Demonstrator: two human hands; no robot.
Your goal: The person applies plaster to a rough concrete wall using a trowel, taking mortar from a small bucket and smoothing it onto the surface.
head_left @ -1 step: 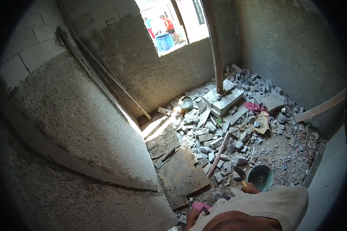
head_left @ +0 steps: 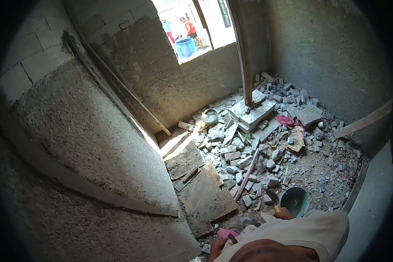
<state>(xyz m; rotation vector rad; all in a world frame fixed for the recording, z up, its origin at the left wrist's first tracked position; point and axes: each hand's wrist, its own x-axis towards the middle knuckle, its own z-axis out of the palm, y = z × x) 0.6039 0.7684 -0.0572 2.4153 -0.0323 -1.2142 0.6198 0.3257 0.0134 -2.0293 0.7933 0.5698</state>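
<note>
1. Change: set against the preceding picture, no clear shift shows in the hands, the tool or the rubble; the work in hand is judged to stand at the same stage.
2. Right hand (head_left: 285, 213): one, fingers wrapped around the handle of a trowel (head_left: 273, 197).
3. Trowel: one, its blade pointing up and leftward, just beside the left rim of a green bowl (head_left: 304, 203); whether they touch cannot be told.
4. Bowl: one, on the rubble-strewn floor near the right hand.
5. Left hand (head_left: 216, 249): one, nearest to a pink item (head_left: 226, 233); whether its fingers are together or apart cannot be told.
6. Surroundings: one pail (head_left: 211, 117), one crimson cloth (head_left: 287, 122), one upright wooden post (head_left: 244, 61); broken blocks (head_left: 232, 156) too many to count.
7. Beyond the window opening: one blue drum (head_left: 186, 49) and two people (head_left: 191, 29).
</note>
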